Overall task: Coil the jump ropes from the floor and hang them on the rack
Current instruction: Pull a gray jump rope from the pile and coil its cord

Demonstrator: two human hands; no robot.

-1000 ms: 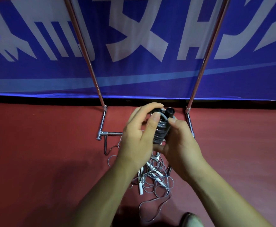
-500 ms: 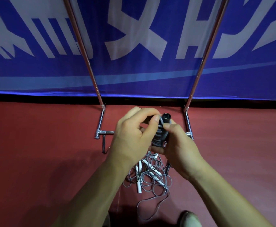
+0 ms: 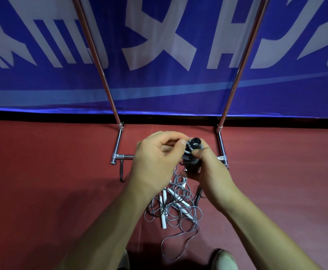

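Right now the black-handled jump rope [image 3: 192,154] is held up in front of the rack [image 3: 220,145], its grey cord wound round the paired handles. The right hand [image 3: 211,170] grips the bundle from below while the left hand [image 3: 155,158] pinches the last turn of cord near the top, so I'd say the coiling is finishing; next comes tucking the end, then lifting it to the rail, which is out of view. On the red floor [image 3: 52,172] below lies a tangle of white-handled ropes [image 3: 175,203], still to be coiled. Shoe tips [image 3: 224,260] stand just beside the trailing loop, a likely snag.
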